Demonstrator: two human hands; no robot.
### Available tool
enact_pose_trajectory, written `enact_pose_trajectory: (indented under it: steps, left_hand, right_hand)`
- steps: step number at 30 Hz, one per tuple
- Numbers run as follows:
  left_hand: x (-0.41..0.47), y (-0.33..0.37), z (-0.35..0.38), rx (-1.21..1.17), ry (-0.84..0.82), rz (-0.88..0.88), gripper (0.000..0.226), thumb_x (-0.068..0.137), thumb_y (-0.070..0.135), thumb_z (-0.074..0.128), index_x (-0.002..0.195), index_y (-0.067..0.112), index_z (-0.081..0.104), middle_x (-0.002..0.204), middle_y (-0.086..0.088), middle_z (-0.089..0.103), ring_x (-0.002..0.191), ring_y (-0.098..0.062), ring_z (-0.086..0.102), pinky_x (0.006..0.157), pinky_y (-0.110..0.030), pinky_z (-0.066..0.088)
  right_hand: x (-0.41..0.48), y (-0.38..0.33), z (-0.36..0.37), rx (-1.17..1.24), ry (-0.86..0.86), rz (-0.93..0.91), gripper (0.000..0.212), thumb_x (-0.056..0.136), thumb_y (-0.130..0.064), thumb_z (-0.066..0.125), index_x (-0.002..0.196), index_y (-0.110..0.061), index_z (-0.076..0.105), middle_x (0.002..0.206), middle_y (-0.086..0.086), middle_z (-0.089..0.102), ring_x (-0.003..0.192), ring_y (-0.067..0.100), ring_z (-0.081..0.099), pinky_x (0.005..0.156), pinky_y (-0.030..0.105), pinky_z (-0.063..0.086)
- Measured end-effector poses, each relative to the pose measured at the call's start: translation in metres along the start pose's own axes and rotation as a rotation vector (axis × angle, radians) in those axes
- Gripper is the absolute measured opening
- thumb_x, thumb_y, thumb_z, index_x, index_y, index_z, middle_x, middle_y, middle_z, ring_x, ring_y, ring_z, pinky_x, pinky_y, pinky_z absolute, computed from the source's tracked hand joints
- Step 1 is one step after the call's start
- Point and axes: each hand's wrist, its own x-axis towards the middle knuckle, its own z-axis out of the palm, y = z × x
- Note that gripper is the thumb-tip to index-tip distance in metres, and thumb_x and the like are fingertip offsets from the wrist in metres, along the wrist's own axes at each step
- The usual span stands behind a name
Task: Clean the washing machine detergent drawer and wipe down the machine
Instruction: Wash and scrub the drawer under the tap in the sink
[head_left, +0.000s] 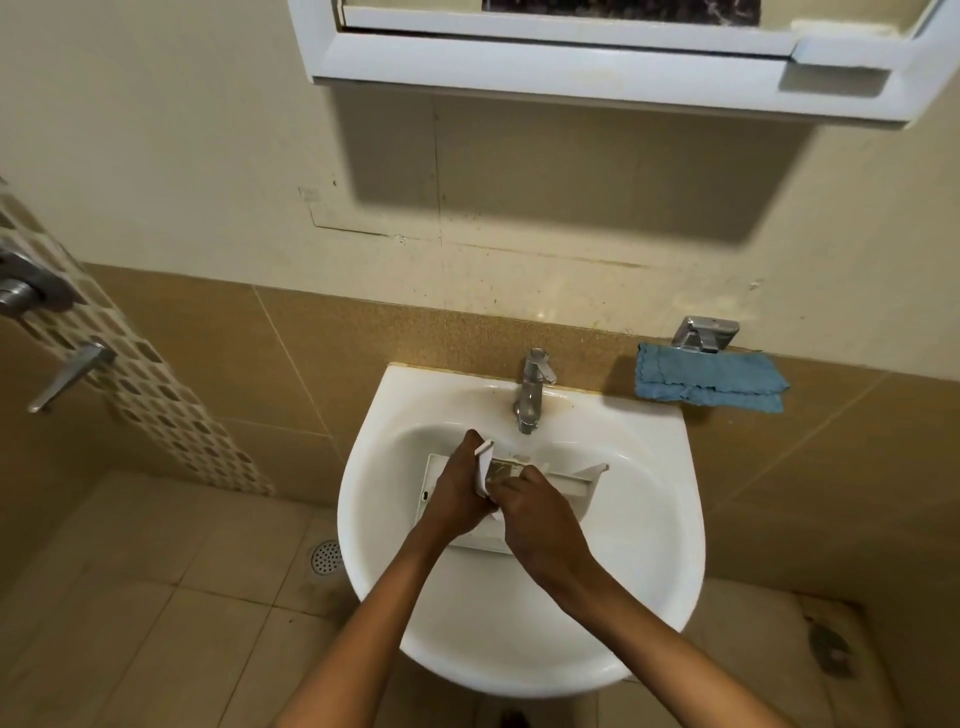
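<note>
Over the near rim of the white sink (519, 667), two bare forearms reach in from the bottom edge and meet above the bowl. A round floor drain (326, 556) sits in the tiles just left of the basin. The left hand (457, 493) has its fingers curled round a small white insert (484, 467), holding it upright against the left part of the detergent drawer (569, 491). The right hand (540, 525) lies just beside it, fingers bent down where the insert meets the drawer; whether it grips anything there cannot be told. The drawer itself lies across the bowl, its long side running left to right, directly below the spout of the chrome tap (532, 395). Beyond the sink's right corner a folded blue cloth (711, 382) hangs from a metal holder (706, 332) on the tan wall tiles. Far left, a shower lever (67, 374) juts from a mosaic strip. Highest on the cream wall hangs a white mirror cabinet (571, 67).
</note>
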Motion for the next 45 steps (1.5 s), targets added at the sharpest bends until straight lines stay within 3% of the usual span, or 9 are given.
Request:
enact_pose_trajectory:
  steps: [4, 10, 15, 18, 21, 28, 33, 40, 45]
  left_hand:
    - [0.001, 0.000, -0.001, 0.001, 0.019, 0.012, 0.037, 0.073, 0.001, 0.073, 0.095, 0.003, 0.043, 0.079, 0.005, 0.055, 0.069, -0.002, 0.053, 0.061, -0.008, 0.042]
    - [0.003, 0.001, 0.001, 0.017, 0.011, -0.020, 0.048, 0.067, 0.007, 0.080, 0.099, 0.001, 0.044, 0.087, -0.008, 0.060, 0.076, -0.015, 0.058, 0.061, -0.016, 0.045]
    - [0.004, 0.000, -0.001, 0.037, 0.006, -0.044, 0.049, 0.069, 0.006, 0.078, 0.104, 0.002, 0.044, 0.092, -0.009, 0.062, 0.080, -0.017, 0.059, 0.062, -0.010, 0.044]
    - [0.004, 0.003, -0.002, 0.041, 0.004, -0.052, 0.056, 0.070, 0.007, 0.079, 0.113, 0.000, 0.044, 0.104, -0.014, 0.063, 0.089, -0.018, 0.060, 0.066, -0.008, 0.044]
    - [0.001, 0.006, 0.000, 0.036, 0.013, -0.072, 0.061, 0.072, 0.003, 0.076, 0.121, -0.004, 0.041, 0.112, -0.010, 0.059, 0.101, -0.021, 0.057, 0.069, -0.003, 0.037]
    - [0.007, 0.003, -0.001, 0.036, 0.000, -0.083, 0.052, 0.069, 0.003, 0.078, 0.107, 0.010, 0.043, 0.107, -0.011, 0.062, 0.085, -0.012, 0.054, 0.064, 0.001, 0.039]
    - [0.010, 0.003, -0.002, 0.053, -0.017, -0.089, 0.051, 0.067, 0.005, 0.079, 0.107, 0.007, 0.048, 0.101, -0.008, 0.063, 0.082, -0.012, 0.057, 0.063, -0.004, 0.041]
    - [0.014, 0.001, -0.003, 0.053, -0.037, -0.127, 0.049, 0.065, 0.003, 0.078, 0.104, 0.005, 0.049, 0.089, -0.002, 0.060, 0.081, -0.017, 0.058, 0.063, -0.010, 0.042]
    - [0.005, 0.001, -0.003, 0.106, -0.018, -0.097, 0.049, 0.065, 0.005, 0.079, 0.103, 0.006, 0.048, 0.092, 0.000, 0.057, 0.086, -0.019, 0.053, 0.069, -0.008, 0.036]
  right_hand:
    - [0.003, -0.005, 0.002, -0.036, -0.047, 0.049, 0.042, 0.090, 0.003, 0.043, 0.126, -0.013, 0.056, 0.124, 0.006, 0.059, 0.120, 0.020, 0.046, 0.089, 0.028, 0.044]
    - [0.000, 0.005, -0.006, 0.139, 0.128, 0.023, 0.020, 0.075, 0.001, 0.059, 0.079, -0.013, 0.073, 0.079, 0.002, 0.072, 0.073, 0.016, 0.065, 0.066, 0.023, 0.053]
    - [0.007, -0.001, 0.001, -0.005, 0.047, 0.001, 0.028, 0.087, -0.001, 0.056, 0.111, -0.010, 0.066, 0.110, 0.001, 0.067, 0.104, 0.019, 0.051, 0.080, 0.022, 0.044]
    - [0.005, 0.006, 0.002, 0.028, 0.068, -0.053, 0.034, 0.055, 0.002, 0.083, 0.082, -0.016, 0.073, 0.076, -0.006, 0.070, 0.074, 0.013, 0.060, 0.057, 0.013, 0.044]
    - [0.000, 0.013, 0.003, 0.027, 0.076, -0.085, 0.031, 0.050, 0.000, 0.085, 0.075, -0.015, 0.073, 0.068, -0.004, 0.070, 0.063, 0.012, 0.062, 0.051, 0.015, 0.046]
    - [0.000, 0.016, 0.017, 0.072, 0.102, 0.038, 0.026, 0.092, -0.003, 0.049, 0.114, -0.001, 0.062, 0.113, 0.015, 0.062, 0.103, 0.028, 0.058, 0.090, 0.032, 0.047]
    - [0.003, 0.015, 0.017, 0.117, 0.212, 0.001, 0.023, 0.069, 0.002, 0.072, 0.090, -0.007, 0.073, 0.086, 0.007, 0.072, 0.074, 0.019, 0.069, 0.065, 0.022, 0.056]
    - [0.006, 0.006, 0.004, 0.186, 0.098, 0.131, 0.023, 0.089, -0.001, 0.051, 0.106, -0.006, 0.066, 0.103, 0.010, 0.065, 0.094, 0.022, 0.060, 0.078, 0.026, 0.046]
    - [0.015, 0.027, -0.043, 0.487, 0.062, 0.257, 0.020, 0.081, 0.001, 0.061, 0.081, -0.015, 0.073, 0.074, -0.005, 0.068, 0.060, 0.000, 0.058, 0.065, 0.012, 0.043]
